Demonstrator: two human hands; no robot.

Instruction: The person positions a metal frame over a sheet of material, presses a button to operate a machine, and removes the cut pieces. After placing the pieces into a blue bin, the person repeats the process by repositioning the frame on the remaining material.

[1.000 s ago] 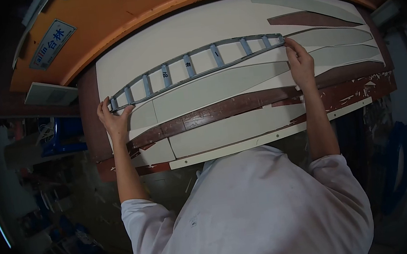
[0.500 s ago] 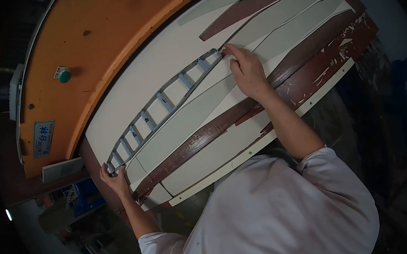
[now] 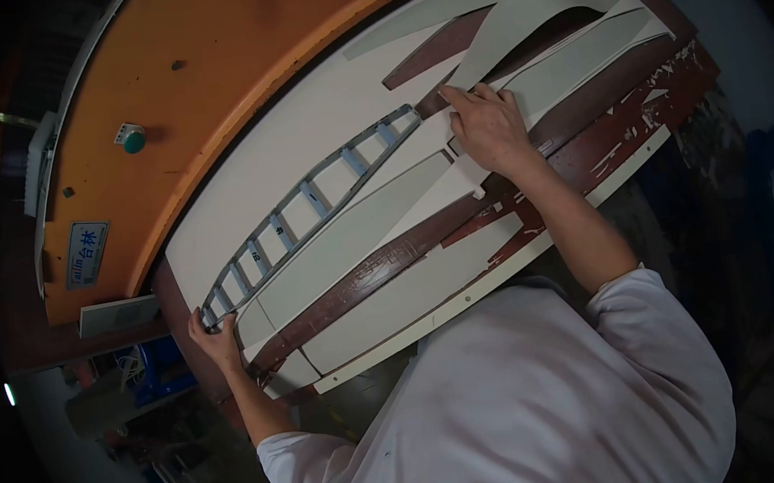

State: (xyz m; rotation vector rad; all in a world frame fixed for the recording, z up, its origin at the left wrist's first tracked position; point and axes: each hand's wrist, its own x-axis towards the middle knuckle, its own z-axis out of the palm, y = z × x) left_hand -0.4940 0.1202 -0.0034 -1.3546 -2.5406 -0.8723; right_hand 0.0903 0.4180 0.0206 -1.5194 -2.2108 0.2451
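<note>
Two bare hands show in the head view, far apart on a big white sheet (image 3: pixel 299 119) that lies on a curved orange table (image 3: pixel 198 63). The left hand (image 3: pixel 215 338) is down at the low end of a long grey ladder frame (image 3: pixel 312 197), with its fingers curled around that end. The frame lies flat on the sheet and runs up toward the right hand (image 3: pixel 488 127). That hand rests past the frame's top end, fingers close together, with the tips on the pointy end of a pale strip (image 3: pixel 515 21) that bends up off the sheet. I cannot tell if they pinch it or only press on it. Brown board (image 3: pixel 389 260) shows between the cut pale pieces. A green knob (image 3: pixel 133 138) sits on the table.
</note>
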